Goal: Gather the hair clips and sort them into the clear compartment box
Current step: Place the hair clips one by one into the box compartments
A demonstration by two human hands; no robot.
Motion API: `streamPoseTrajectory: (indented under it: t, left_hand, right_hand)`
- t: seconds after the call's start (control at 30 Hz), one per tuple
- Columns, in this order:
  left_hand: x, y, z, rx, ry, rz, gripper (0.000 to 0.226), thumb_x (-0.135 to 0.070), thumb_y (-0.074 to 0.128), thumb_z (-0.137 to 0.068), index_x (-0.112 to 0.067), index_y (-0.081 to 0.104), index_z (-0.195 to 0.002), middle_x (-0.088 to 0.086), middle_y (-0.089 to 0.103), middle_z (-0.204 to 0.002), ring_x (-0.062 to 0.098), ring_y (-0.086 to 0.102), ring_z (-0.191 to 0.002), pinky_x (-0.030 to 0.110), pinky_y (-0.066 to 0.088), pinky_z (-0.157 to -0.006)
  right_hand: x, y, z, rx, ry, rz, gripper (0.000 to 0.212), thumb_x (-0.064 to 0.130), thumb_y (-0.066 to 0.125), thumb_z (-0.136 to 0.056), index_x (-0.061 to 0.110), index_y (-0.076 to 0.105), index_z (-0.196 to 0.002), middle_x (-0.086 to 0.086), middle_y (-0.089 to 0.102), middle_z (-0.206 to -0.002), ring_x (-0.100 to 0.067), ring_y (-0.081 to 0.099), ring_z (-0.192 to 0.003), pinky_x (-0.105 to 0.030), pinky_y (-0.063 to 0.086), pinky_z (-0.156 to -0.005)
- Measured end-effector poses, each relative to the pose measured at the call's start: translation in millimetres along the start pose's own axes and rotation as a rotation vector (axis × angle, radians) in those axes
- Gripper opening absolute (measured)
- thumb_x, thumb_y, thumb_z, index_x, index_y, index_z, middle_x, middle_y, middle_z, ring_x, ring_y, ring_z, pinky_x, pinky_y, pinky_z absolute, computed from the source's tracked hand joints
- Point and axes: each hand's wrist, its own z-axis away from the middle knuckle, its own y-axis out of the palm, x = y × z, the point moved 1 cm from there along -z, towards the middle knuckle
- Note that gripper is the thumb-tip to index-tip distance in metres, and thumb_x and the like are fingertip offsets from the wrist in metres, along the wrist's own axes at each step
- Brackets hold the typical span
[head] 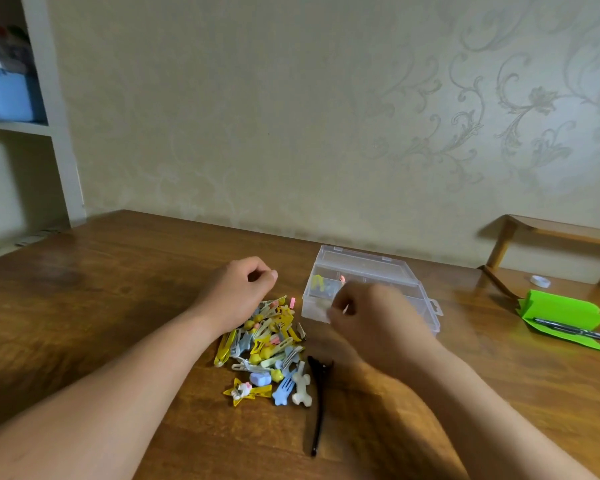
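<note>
A heap of small hair clips (267, 341), mostly yellow, pale blue and white, lies in the middle of the wooden table (118, 306). A long black clip (317, 403) lies just right of the heap. The clear compartment box (371, 268) stands beyond it with its lid up; a yellow clip (317, 283) and a pink one (342, 278) show inside its left end. My left hand (243, 289) hovers over the far edge of the heap with its fingers curled and nothing visible in them. My right hand (371, 317), blurred, is at the box's front left and pinches a small pale clip.
A folded green paper (565, 308) with a pen (575, 331) on it lies at the right, a small tape roll (540, 281) behind it. A low wooden stand (551, 233) sits at the far right. A shelf with a blue bin (4, 95) is at the left.
</note>
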Motion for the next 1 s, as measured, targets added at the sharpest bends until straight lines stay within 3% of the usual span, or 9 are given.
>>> streamPoseTrajectory:
  t: [0.1, 0.2, 0.3, 0.43, 0.6, 0.8, 1.0]
  left_hand:
    - [-6, -1, 0, 0.017, 0.088, 0.004, 0.018, -0.040, 0.058, -0.109, -0.037, 0.074, -0.117, -0.021, 0.068, -0.111, 0.000, 0.062, -0.107, 0.028, 0.052, -0.088]
    - [-15, 3, 0, 0.117, 0.196, -0.001, 0.026, -0.037, 0.056, -0.110, -0.043, 0.072, -0.130, -0.020, 0.062, -0.115, -0.003, 0.058, -0.108, 0.021, 0.045, -0.086]
    - [-16, 11, -3, 0.218, 0.239, -0.015, 0.023, -0.044, 0.058, -0.109, -0.051, 0.076, -0.123, -0.024, 0.063, -0.112, -0.004, 0.057, -0.114, 0.032, 0.048, -0.100]
    - [-15, 15, -6, 0.249, 0.269, -0.090, 0.021, -0.056, 0.060, -0.102, -0.047, 0.079, -0.108, -0.029, 0.065, -0.109, 0.010, 0.055, -0.128, 0.052, 0.041, -0.116]
    - [-21, 15, -2, 0.239, 0.327, -0.089, 0.018, -0.046, 0.065, -0.104, -0.038, 0.082, -0.107, -0.023, 0.067, -0.103, 0.005, 0.056, -0.116, 0.045, 0.045, -0.111]
    - [-21, 17, -1, 0.248, 0.332, -0.075, 0.020, -0.048, 0.065, -0.103, -0.037, 0.081, -0.108, -0.019, 0.069, -0.104, 0.009, 0.057, -0.119, 0.044, 0.046, -0.109]
    - [-24, 14, 2, 0.268, 0.314, -0.057, 0.025, -0.047, 0.060, -0.107, -0.037, 0.081, -0.117, -0.023, 0.067, -0.107, 0.004, 0.056, -0.118, 0.038, 0.046, -0.106]
  right_hand:
    - [-32, -22, -20, -0.154, 0.123, -0.159, 0.027, 0.038, 0.064, -0.099, 0.017, 0.074, -0.086, -0.009, 0.074, -0.076, -0.014, 0.061, -0.059, -0.032, 0.052, -0.060]
    - [-65, -35, -43, -0.148, 0.246, -0.191, 0.029, 0.029, 0.067, -0.095, 0.012, 0.075, -0.074, -0.018, 0.074, -0.073, -0.019, 0.050, -0.049, -0.031, 0.042, -0.053]
    - [-90, -34, -66, -0.050, 0.326, -0.085, 0.026, 0.027, 0.072, -0.089, 0.014, 0.077, -0.067, -0.013, 0.071, -0.060, -0.019, 0.051, -0.048, -0.031, 0.043, -0.052]
    - [-104, -28, -94, 0.048, 0.366, 0.081, 0.028, 0.032, 0.074, -0.074, 0.006, 0.079, -0.080, 0.000, 0.061, -0.056, -0.020, 0.053, -0.051, -0.031, 0.045, -0.054]
    - [-103, -20, -117, 0.109, 0.354, 0.191, 0.018, 0.027, 0.075, -0.067, 0.009, 0.075, -0.070, 0.000, 0.063, -0.055, -0.020, 0.056, -0.052, -0.030, 0.047, -0.056]
    - [-99, -11, -125, 0.133, 0.361, 0.280, 0.012, 0.025, 0.072, -0.072, 0.013, 0.071, -0.071, 0.000, 0.063, -0.062, -0.019, 0.055, -0.056, -0.028, 0.046, -0.056]
    - [-98, -7, -123, 0.148, 0.367, 0.229, 0.023, 0.032, 0.075, -0.082, 0.009, 0.075, -0.078, -0.003, 0.070, -0.068, -0.020, 0.061, -0.059, -0.030, 0.053, -0.062]
